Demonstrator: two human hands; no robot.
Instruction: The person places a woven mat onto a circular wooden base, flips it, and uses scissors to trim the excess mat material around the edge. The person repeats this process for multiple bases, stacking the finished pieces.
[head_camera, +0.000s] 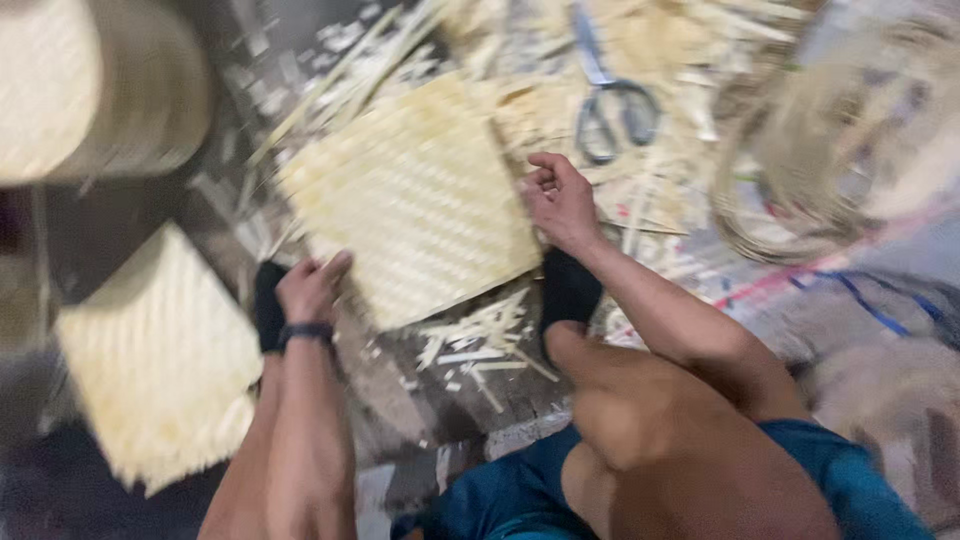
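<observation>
Both hands on woven mat (415, 200) edges: left hand (310, 288) grips bottom-left corner, right hand (558, 198) pinches right edge. Scissors (610, 95) nearby, scraps (480, 345) everywhere, tight spot tbh.

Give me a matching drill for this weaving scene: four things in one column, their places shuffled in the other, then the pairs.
Things:
1. scissors
2. left hand
3. right hand
4. second mat

Places:
A. at the right edge of the middle mat
B. on the floor at far left, untouched
C. among the strips at top
D. at the middle mat's lower left corner

Pairs: 1-C, 2-D, 3-A, 4-B
</observation>
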